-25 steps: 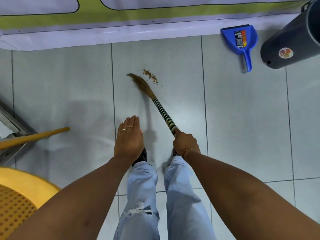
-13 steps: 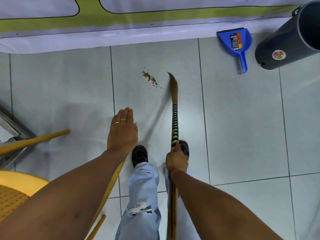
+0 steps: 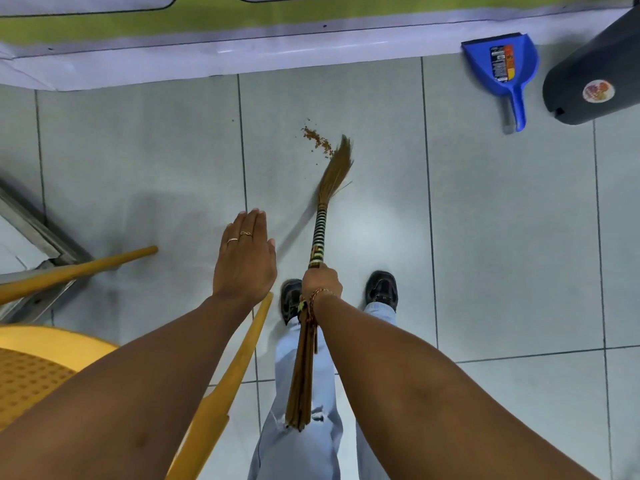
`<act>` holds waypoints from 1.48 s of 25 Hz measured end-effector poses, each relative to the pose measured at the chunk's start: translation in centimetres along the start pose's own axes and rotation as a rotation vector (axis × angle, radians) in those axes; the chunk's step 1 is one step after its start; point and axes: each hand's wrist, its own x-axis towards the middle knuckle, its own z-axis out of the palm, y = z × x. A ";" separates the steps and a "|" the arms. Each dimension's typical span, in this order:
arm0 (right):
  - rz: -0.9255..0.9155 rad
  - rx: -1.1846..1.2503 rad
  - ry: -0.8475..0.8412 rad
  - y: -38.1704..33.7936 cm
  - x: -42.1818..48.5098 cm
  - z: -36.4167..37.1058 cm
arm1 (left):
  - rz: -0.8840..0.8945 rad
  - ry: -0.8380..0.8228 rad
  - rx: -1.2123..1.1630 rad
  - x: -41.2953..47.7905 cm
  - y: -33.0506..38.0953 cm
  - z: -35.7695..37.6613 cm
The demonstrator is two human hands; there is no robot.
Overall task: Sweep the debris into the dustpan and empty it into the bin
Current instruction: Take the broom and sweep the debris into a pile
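Note:
A small streak of brown debris (image 3: pixel 318 141) lies on the grey tiled floor ahead of my feet. My right hand (image 3: pixel 321 283) grips a hand broom (image 3: pixel 319 233) by its striped binding; the brush end rests on the floor just right of the debris, touching its lower end. My left hand (image 3: pixel 246 258) hovers flat, fingers together and palm down, holding nothing. A blue dustpan (image 3: pixel 503 65) lies at the far right by the wall. Beside it stands a dark grey bin (image 3: pixel 588 81), partly cut off by the frame.
A yellow plastic chair (image 3: pixel 41 368) stands at my lower left, its legs (image 3: pixel 79 270) jutting over the floor. A metal frame (image 3: pixel 38 233) sits at the left edge. A white and green wall base (image 3: pixel 207 57) runs along the far side. My two shoes (image 3: pixel 381 289) stand on the tiles.
The broom head swung from left of the debris, across it, and now rests at its right edge. My right foot stepped out to the right. The debris has hardly shifted.

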 end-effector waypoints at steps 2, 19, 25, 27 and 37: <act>-0.008 0.022 0.002 -0.9 0.6 0.1 | 0.002 -0.002 -0.005 0.0 -0.2 0.0; -0.209 0.037 0.064 -1.7 -0.5 -1.3 | 0.001 -0.014 -0.026 -0.4 1.0 1.2; -0.275 0.000 0.189 3.9 -2.3 -5.5 | 0.043 -0.008 -0.062 -0.6 4.2 1.6; -0.263 0.021 0.235 5.1 -1.7 -7.5 | 0.050 0.000 -0.071 -0.5 5.3 1.8; -0.004 -0.146 0.207 4.8 6.0 -17.3 | 0.058 -0.003 -0.049 -0.3 8.6 3.9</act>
